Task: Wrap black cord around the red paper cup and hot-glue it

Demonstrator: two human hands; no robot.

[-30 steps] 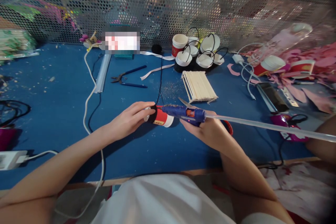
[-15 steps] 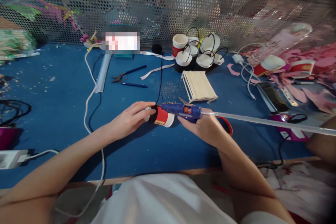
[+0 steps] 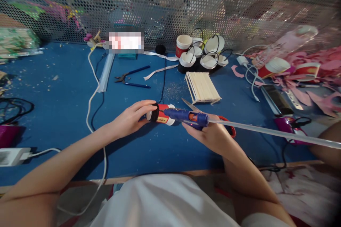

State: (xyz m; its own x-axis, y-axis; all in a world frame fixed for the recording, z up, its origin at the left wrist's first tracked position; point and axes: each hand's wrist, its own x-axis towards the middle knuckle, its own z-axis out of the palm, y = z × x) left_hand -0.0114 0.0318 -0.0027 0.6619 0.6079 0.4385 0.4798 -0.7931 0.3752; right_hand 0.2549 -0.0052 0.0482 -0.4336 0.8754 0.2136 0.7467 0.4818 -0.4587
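My left hand is closed around the base end of a red and white paper cup, which lies on its side just over the blue table. Black yarn is wound around that end, and its strand runs back to a black ball of yarn. My right hand grips a blue glue gun, its nozzle pointing left at the cup's side beside the yarn. A long clear glue stick sticks out of the gun's back. Scissors with red handles lie partly hidden behind my right hand.
Several yarn-wrapped cups with black handles stand at the back, near a small wooden stick frame. Blue-handled pliers lie left of it. A white cable crosses the table. At right are a phone and pink scraps.
The cup has turned a little in my left hand, showing more of its yellow marking. The glue gun has shifted slightly right and down, its nozzle lower on the cup.
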